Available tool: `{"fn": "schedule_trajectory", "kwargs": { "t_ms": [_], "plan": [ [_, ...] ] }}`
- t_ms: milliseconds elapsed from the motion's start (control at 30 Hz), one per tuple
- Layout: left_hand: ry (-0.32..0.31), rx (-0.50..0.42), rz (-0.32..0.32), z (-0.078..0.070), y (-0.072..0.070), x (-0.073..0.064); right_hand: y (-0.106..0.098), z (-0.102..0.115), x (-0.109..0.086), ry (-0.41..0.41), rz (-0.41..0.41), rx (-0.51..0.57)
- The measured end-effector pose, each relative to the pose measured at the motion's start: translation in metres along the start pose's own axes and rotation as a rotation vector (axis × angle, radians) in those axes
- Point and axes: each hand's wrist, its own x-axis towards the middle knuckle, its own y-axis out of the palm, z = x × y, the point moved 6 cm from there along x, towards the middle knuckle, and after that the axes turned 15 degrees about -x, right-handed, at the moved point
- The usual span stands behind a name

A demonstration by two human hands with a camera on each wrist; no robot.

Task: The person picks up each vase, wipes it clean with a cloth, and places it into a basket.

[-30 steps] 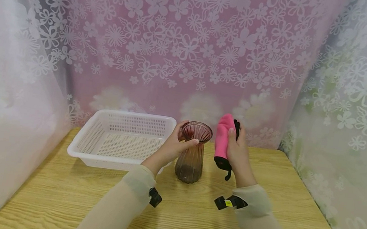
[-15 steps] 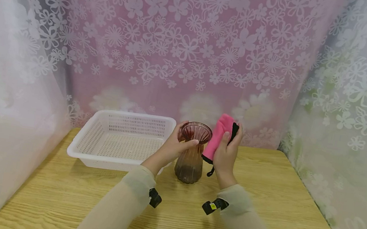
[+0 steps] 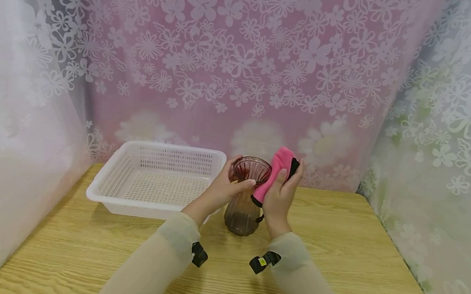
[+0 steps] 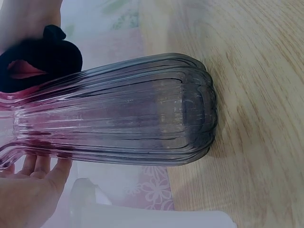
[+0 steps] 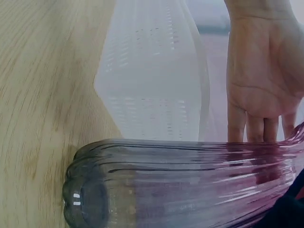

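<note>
Clock directions are read from above, with the vase [image 3: 242,219] at the centre and twelve o'clock facing away from me. The vase stands upright on the wood-grained table [image 3: 219,287], in front of my body. It is transparent and ribbed, pink at the flared rim and smoky grey toward the base.

Handling: I judge the vase to be rigid, slick and, if glass, breakable; the material cannot be confirmed. Expect moderate weight, mostly low in the thick-looking base. Take hold at the narrowed neck, where the flare should check upward slip; avoid squeezing the rim.

Left hand [image 3: 226,186]: positioned at nine o'clock, gripping the neck. The thumb lies across the near side, and the fingers bear on the far left side.

Right hand [image 3: 280,197]: positioned at three o'clock, gripping the pink cloth [image 3: 276,176], thumb on its face and fingers curled round the back. The cloth leans, its lower end against or just beside the vase's neck; firm contact cannot be confirmed. Treat the cloth as light, soft and pliable; hold it by the middle, leaving a face turned to the vase. Its black trim and a small black tab [image 3: 259,218] hang at the lower end.

Further out, a white perforated basket [image 3: 139,210] sits at ten o'clock, near my left hand. Floral curtains [image 3: 247,67] rise behind, at twelve o'clock.
</note>
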Motion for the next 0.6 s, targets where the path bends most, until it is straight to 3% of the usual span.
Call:
{"fn": "schedule_trajectory", "kwargs": {
  "t_ms": [600],
  "plan": [
    [-0.004, 0.028, -0.014, 0.0003, -0.0002, -0.0008, 0.0060, -0.0089, -0.0026, 0.061, 0.013, -0.082]
  ]
}}
